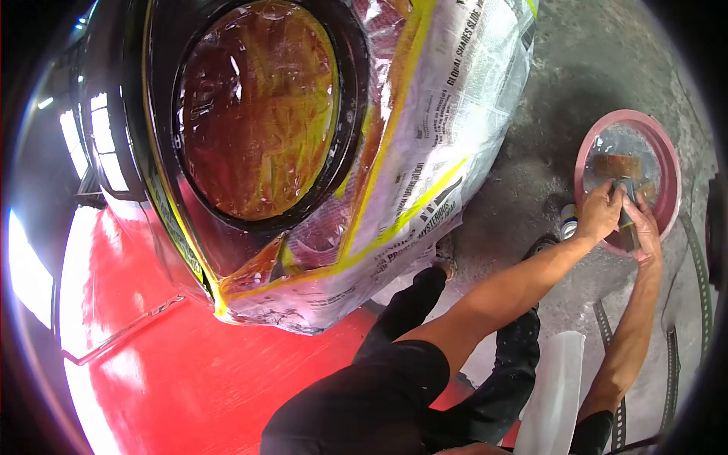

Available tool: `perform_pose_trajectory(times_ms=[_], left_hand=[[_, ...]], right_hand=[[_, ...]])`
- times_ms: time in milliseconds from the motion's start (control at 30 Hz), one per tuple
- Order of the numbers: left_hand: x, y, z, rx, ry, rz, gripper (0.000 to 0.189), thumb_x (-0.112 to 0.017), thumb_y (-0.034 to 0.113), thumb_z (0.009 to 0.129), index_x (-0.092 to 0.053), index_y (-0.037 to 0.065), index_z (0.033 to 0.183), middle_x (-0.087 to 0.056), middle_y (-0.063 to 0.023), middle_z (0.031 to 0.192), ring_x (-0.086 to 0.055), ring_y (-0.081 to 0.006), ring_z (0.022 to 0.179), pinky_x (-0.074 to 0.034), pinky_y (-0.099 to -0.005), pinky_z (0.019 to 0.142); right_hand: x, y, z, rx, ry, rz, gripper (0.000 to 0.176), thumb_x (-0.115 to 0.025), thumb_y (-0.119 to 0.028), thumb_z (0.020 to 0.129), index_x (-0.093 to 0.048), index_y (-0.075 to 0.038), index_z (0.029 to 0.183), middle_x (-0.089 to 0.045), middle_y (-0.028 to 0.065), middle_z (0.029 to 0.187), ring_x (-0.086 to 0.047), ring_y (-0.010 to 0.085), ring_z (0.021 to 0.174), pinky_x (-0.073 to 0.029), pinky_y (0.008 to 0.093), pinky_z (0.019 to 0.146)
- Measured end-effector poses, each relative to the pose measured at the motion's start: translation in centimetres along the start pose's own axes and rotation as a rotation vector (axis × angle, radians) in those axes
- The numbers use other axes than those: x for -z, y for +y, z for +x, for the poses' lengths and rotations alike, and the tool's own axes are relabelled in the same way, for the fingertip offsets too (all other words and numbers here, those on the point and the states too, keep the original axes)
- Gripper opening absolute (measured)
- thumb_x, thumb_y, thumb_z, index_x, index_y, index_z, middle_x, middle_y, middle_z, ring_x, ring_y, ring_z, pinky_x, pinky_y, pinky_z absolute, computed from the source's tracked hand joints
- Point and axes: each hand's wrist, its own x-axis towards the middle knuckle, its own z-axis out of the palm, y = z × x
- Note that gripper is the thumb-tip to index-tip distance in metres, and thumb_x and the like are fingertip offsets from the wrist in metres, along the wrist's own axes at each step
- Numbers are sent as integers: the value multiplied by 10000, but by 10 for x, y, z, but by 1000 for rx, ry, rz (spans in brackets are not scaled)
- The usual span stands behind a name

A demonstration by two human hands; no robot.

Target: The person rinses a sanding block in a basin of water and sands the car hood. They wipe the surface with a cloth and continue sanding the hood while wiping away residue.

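Note:
A pink basin (583, 163) with cloudy water stands on the floor at the right. Over its near part my left hand (599, 212) and my right hand (643, 227) meet, fingertips close together. Both are closed on a thin dark grey-green piece (626, 218), whose exact kind I cannot make out. Just beyond the fingers, a brown block (616, 165) lies in the water. Another brownish piece (647, 189) shows beside my right hand, partly hidden by the fingers.
At the left is a vehicle body with newspaper masking (440, 136), yellow tape and a round film-covered opening (258, 110). A glossy red panel (227, 371) lies below it. A small can (569, 221) stands beside the basin. Dark perforated strips (672, 379) lie on the floor.

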Motion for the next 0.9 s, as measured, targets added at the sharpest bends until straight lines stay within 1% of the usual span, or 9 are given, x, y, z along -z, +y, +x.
perform_pose_trajectory(times_ms=[67, 133, 200, 333, 500, 567, 633, 800, 900], left_hand=[[9, -5, 0, 53, -119, -126, 630, -479, 571, 1022, -650, 18, 1269, -742, -191, 926, -740, -235, 775, -567, -399, 751], [10, -17, 7, -46, -34, 62, 698, -365, 617, 1036, -568, 26, 1347, -676, -284, 1153, -654, -428, 1117, -497, -470, 969], [19, -7, -18, -121, -23, 105, 693, -373, 570, 1044, -502, -17, 1390, -561, -301, 1363, -520, -451, 1300, -421, -468, 1061], [72, 40, -126, -453, -131, 208, 474, -634, 259, 959, -547, -27, 1326, -594, -279, 1286, -583, -431, 1191, -416, -485, 1090], [182, 52, -259, -933, 61, 665, 381, -740, 123, 833, -631, 26, 1185, -579, -214, 1280, -556, -392, 1224, -422, -577, 1081], [233, 75, -310, -862, 148, 701, 393, -761, 91, 794, -637, 35, 1162, -554, -222, 1282, -546, -422, 1211, -433, -574, 1068], [291, 123, -353, -907, 357, 815, 425, -773, 91, 782, -638, 56, 1184, -582, -204, 1262, -594, -390, 1125, -501, -540, 944], [421, 147, -421, -767, 1105, 991, 483, -739, 40, 758, -678, 97, 1233, -563, -195, 1337, -534, -378, 1255, -422, -523, 1064], [518, 148, -460, -534, 1492, 947, 574, -700, 115, 877, -528, 40, 1419, -437, -250, 1501, -387, -446, 1415, -306, -547, 1158]], right_hand=[[29, 5, 19, -84, -106, 2, 920, -857, -363, 816, -373, 16, 1501, -645, 81, 1224, -646, 162, 1032, -548, 307, 819], [56, 25, 56, -43, 73, -238, 877, -821, -374, 839, -404, 40, 1489, -669, 138, 1198, -661, 202, 1023, -540, 338, 848], [212, 142, 201, 715, 105, -1150, 771, -743, -383, 874, -473, 64, 1441, -682, 224, 1142, -673, 274, 1002, -539, 402, 844], [129, 168, 204, 484, 392, -1809, 574, -591, -266, 871, -553, 92, 1318, -672, 296, 1149, -664, 430, 1048, -537, 490, 905], [89, 86, 117, 307, 238, -1380, 412, -603, -313, 897, -680, 27, 1117, -686, 282, 1095, -658, 438, 1003, -490, 521, 891], [102, 61, 84, 446, 170, -644, 347, -687, -222, 885, -693, -15, 1162, -699, 117, 1034, -635, 248, 963, -489, 381, 902], [74, -2, 10, 3, 177, 248, 397, -664, -223, 940, -613, -57, 1296, -672, 85, 1128, -650, 233, 996, -550, 384, 826], [-92, -106, -163, 296, 61, -145, 496, -697, -307, 904, -587, -63, 1321, -637, 101, 1218, -611, 262, 1104, -542, 434, 889], [-248, -154, -263, 191, -219, 102, 559, -711, -135, 816, -555, -18, 1340, -649, 148, 1262, -656, 293, 1115, -533, 446, 970]])
